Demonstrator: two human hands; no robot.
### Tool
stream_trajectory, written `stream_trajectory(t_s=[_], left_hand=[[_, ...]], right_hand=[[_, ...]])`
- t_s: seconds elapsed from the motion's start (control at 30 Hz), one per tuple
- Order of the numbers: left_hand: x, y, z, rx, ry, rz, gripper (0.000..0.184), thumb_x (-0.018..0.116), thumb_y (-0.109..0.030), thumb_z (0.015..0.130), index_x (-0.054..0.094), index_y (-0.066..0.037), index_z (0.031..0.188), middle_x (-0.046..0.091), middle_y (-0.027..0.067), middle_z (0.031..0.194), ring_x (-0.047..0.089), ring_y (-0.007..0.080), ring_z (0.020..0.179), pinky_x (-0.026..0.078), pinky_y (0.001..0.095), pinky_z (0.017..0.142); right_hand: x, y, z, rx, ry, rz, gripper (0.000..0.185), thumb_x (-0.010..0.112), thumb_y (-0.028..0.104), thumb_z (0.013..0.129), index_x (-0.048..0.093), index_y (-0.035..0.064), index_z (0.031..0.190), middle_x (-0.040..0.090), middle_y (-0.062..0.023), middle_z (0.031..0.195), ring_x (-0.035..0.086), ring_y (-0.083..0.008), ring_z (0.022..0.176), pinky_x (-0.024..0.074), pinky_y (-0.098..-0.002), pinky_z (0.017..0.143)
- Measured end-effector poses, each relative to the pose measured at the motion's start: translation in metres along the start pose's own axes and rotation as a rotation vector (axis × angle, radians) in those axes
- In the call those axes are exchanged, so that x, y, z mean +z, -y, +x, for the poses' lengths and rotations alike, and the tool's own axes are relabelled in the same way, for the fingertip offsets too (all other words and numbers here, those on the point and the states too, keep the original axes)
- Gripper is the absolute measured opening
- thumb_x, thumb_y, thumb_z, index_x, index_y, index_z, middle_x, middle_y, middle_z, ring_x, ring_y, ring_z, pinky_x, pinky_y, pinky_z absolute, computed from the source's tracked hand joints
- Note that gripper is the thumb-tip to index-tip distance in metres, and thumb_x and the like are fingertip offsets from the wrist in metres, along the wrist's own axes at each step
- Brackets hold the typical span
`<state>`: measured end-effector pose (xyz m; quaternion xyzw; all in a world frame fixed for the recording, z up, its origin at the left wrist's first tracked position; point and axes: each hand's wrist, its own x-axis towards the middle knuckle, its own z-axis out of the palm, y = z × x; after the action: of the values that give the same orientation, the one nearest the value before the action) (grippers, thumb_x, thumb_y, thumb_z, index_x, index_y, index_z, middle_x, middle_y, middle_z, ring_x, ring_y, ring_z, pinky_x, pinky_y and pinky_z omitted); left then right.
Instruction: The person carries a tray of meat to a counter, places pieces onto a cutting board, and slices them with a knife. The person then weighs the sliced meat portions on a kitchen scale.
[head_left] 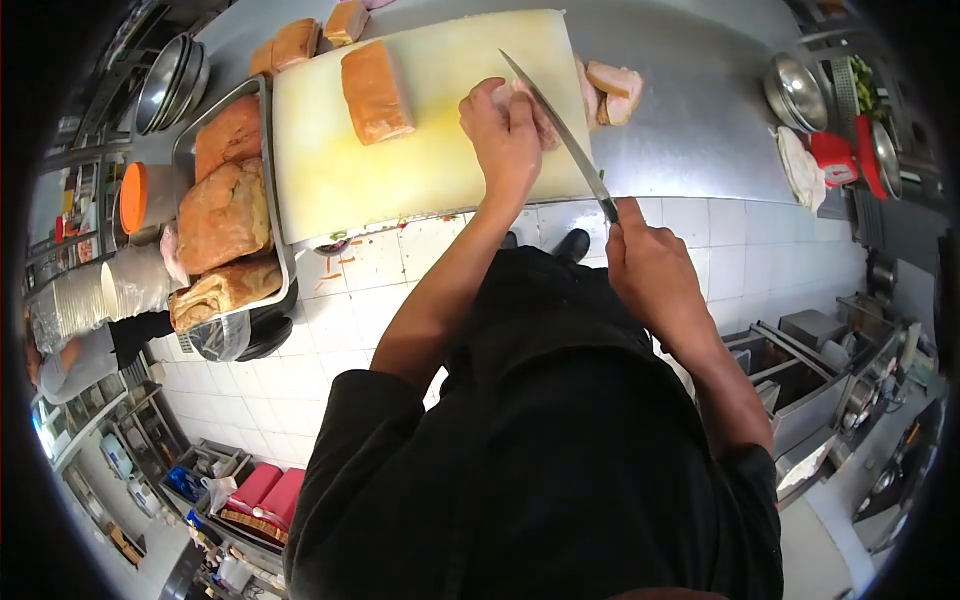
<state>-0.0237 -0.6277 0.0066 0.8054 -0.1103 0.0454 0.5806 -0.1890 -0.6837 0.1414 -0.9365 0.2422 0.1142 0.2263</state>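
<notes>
Under my left hand (503,138) lies a piece of pale meat (543,128) near the right side of the white cutting board (320,190); the fingers are bent onto it. My right hand (650,268) is wrapped round the handle of a long knife (560,125). The blade slants up and to the left, along the right side of that meat. A browned block of meat (375,92) rests on the board to the left of my left hand. Just past the board's right edge are cut pieces (615,88) on the metal table (690,120).
At the left, a metal tray (285,275) holds large browned pieces (222,215). Metal bowls (172,85) stand beyond it. More blocks (296,43) lie behind the board. On the right are bowls (797,92), a cloth (797,168) and a red scale (834,158). Another person (78,368) is at far left.
</notes>
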Motion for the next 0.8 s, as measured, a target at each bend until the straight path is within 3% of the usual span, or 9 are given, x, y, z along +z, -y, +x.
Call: stream_trajectory(t_s=[0.13,0.33,0.5,0.7,0.8], left_hand=[[-0.002,-0.003,0.000,0.055,0.059,0.050,0.027,0.051,-0.016,0.091,0.051,-0.002,0.115,0.049,0.0218,0.109,0.045,0.0380,0.102,0.037,0.0459,0.090],[-0.001,-0.006,0.001,0.102,0.053,0.148,0.026,0.051,-0.021,0.095,0.053,-0.002,0.113,0.052,0.0195,0.102,0.050,0.0345,0.097,0.040,0.0436,0.087],[-0.001,-0.006,0.001,0.078,0.083,0.152,0.026,0.050,-0.019,0.095,0.052,-0.001,0.113,0.050,0.0193,0.106,0.049,0.0349,0.099,0.040,0.0432,0.088],[-0.003,-0.007,0.001,0.066,0.118,0.116,0.026,0.052,-0.016,0.093,0.050,-0.002,0.115,0.049,0.0202,0.108,0.046,0.0364,0.102,0.038,0.0453,0.089],[-0.002,-0.004,0.001,0.080,0.120,0.115,0.026,0.051,-0.015,0.093,0.050,-0.002,0.115,0.048,0.0206,0.109,0.046,0.0364,0.102,0.038,0.0456,0.089]], right_hand=[[-0.001,0.007,0.000,0.021,0.058,-0.023,0.025,0.044,0.005,0.085,0.048,-0.0056,0.107,0.063,-0.0289,0.075,0.063,-0.0459,0.073,0.0511,-0.0523,0.070],[-0.012,0.017,0.010,0.080,0.134,-0.004,0.024,0.044,0.002,0.083,0.048,-0.0071,0.105,0.063,-0.0283,0.074,0.064,-0.0454,0.075,0.0517,-0.0514,0.071],[-0.010,0.016,0.015,0.079,0.104,0.092,0.023,0.045,0.002,0.083,0.047,-0.0075,0.104,0.062,-0.0284,0.073,0.063,-0.0464,0.074,0.0502,-0.0524,0.072],[-0.008,0.014,0.028,0.035,0.133,0.106,0.013,0.045,0.002,0.083,0.046,-0.0043,0.095,0.063,-0.0281,0.073,0.064,-0.0458,0.069,0.0527,-0.0525,0.065],[0.001,0.009,0.046,0.013,0.131,0.139,0.018,0.045,0.002,0.083,0.045,-0.0055,0.099,0.063,-0.0291,0.074,0.064,-0.0472,0.071,0.0526,-0.0529,0.066]])
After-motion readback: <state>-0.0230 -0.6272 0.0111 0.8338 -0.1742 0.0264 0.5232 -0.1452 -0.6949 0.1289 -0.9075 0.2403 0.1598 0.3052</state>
